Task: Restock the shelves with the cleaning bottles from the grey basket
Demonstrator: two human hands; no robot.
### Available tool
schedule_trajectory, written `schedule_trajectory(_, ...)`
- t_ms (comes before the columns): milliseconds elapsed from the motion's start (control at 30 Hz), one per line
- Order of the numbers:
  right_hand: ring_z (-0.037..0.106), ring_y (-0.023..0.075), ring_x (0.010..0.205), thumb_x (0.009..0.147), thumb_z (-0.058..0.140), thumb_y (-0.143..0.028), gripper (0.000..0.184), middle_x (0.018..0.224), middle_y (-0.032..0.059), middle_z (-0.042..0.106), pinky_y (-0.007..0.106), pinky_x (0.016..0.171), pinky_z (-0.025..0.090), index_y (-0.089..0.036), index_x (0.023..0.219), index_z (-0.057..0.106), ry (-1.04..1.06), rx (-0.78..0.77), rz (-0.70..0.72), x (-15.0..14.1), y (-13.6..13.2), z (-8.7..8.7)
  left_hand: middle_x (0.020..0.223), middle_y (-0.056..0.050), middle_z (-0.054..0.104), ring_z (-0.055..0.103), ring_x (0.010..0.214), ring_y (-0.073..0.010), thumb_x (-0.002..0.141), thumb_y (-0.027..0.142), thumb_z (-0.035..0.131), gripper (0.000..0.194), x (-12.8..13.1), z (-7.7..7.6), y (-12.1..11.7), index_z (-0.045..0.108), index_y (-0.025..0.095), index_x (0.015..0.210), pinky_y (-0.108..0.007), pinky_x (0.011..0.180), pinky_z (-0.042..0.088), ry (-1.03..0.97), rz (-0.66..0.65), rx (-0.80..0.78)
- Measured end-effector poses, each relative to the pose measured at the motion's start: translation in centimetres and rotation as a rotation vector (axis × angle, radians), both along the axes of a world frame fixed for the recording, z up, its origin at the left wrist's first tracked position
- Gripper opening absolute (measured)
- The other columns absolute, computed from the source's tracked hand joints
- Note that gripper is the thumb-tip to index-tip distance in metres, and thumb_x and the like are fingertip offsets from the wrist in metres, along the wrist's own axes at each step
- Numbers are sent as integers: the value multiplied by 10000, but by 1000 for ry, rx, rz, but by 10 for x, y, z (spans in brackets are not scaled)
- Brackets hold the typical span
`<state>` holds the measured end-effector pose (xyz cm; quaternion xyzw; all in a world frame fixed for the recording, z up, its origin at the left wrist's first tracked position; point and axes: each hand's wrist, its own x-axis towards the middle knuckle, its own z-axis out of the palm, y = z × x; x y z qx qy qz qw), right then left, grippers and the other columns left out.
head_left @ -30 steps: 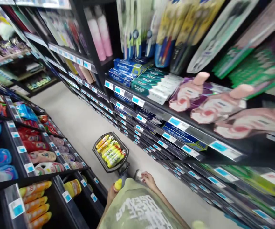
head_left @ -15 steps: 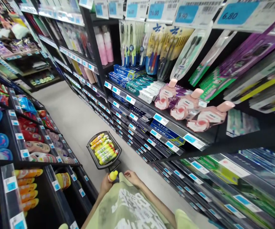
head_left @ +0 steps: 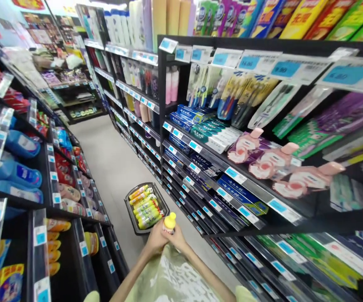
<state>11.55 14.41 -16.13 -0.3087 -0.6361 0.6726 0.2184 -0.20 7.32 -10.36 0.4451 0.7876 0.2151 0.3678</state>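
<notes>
Both my hands meet low in the middle of the view around a small bottle with a yellow cap (head_left: 169, 221). My left hand (head_left: 155, 240) wraps its side, and my right hand (head_left: 177, 238) closes on it from the right. Just beyond them, on the aisle floor, stands a dark shopping basket (head_left: 132, 215) filled with several yellow tubes and bottles (head_left: 144, 204). My pale green shirt hides the bottle's lower part.
Black shelving lines both sides of a narrow aisle. On the right are toothbrushes (head_left: 231, 94), blue toothpaste boxes (head_left: 197, 119) and pink bottles (head_left: 272, 161). The left shelves hold blue packs (head_left: 20, 144) and orange bottles (head_left: 53, 241). The pale floor (head_left: 105, 163) runs away ahead.
My view tilted upward. My right hand came in from the right and closed on the yellow-capped bottle, which my left hand raised slightly toward the centre.
</notes>
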Motion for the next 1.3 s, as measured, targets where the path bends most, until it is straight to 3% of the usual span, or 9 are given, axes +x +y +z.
schedule_trajectory(133, 680, 330, 1096, 727, 820, -496, 574, 1185, 112, 750, 475, 1038, 509, -197, 1203, 702, 126, 14, -107, -18, -4, 31, 1265, -88, 698, 685, 1160, -267, 816, 331, 613, 413, -15, 22, 1, 623, 276, 1225, -366, 1034, 558, 92, -77, 116)
schedule_trajectory(300, 693, 279, 1113, 710, 846, -402, 564, 1225, 96, 738, 420, 1014, 528, -221, 1198, 627, 341, 5, -193, -43, -15, 74, 1378, -98, 661, 641, 1268, -260, 837, 284, 582, 522, -47, 39, -3, 603, 307, 1359, -366, 1074, 528, 243, -276, 47)
schedule_trajectory(533, 719, 229, 933, 711, 880, -430, 521, 1040, 84, 767, 368, 883, 557, -215, 1088, 591, 427, -77, -455, -69, -53, 93, 1473, -82, 611, 577, 1375, -270, 824, 268, 601, 608, -73, 61, -19, 608, 346, 1427, -384, 1160, 471, 308, -454, 16)
schedule_trajectory(633, 731, 227, 875, 678, 908, -456, 530, 918, 53, 755, 363, 839, 568, -210, 1026, 592, 527, -128, -475, -77, -62, 123, 1459, -91, 622, 567, 1390, -298, 779, 289, 659, 664, -78, 68, -37, 606, 337, 1439, -429, 1192, 466, 254, -401, 205)
schedule_trajectory(800, 737, 209, 775, 702, 909, -377, 457, 773, 4, 715, 356, 793, 587, -204, 976, 587, 723, -132, -417, -84, -56, 193, 1435, -191, 624, 628, 1312, -356, 845, 408, 645, 673, -86, 75, -56, 565, 141, 1457, -519, 1092, 547, 20, -204, 666)
schedule_trajectory(933, 686, 159, 640, 678, 912, -363, 442, 724, -21, 687, 280, 651, 575, -213, 950, 598, 842, -191, -630, -75, -42, 232, 1344, -169, 694, 705, 1179, -317, 852, 423, 666, 628, -87, 83, -56, 588, 149, 1413, -450, 1028, 586, -205, -202, 659)
schedule_trajectory(1067, 651, 128, 601, 669, 909, -370, 426, 713, -41, 676, 287, 670, 607, -220, 953, 628, 934, -388, -876, -59, -29, 255, 1292, -126, 730, 729, 1128, -310, 850, 502, 679, 608, -80, 95, -59, 638, 206, 1379, -395, 976, 610, -328, -163, 727)
schedule_trajectory(1200, 663, 139, 600, 687, 912, -376, 380, 685, -19, 686, 299, 676, 623, -191, 897, 654, 882, -469, -912, -47, -20, 272, 1268, -146, 729, 727, 1117, -320, 828, 526, 725, 671, -70, 111, -70, 632, 198, 1406, -391, 928, 634, -404, -164, 796)
schedule_trajectory(1300, 707, 172, 668, 760, 871, -426, 349, 733, 23, 725, 352, 755, 643, -174, 901, 674, 860, -447, -836, -40, -17, 278, 1089, -148, 763, 760, 923, -289, 852, 562, 726, 711, -61, 117, -78, 592, 187, 1441, -369, 775, 659, -512, -185, 740)
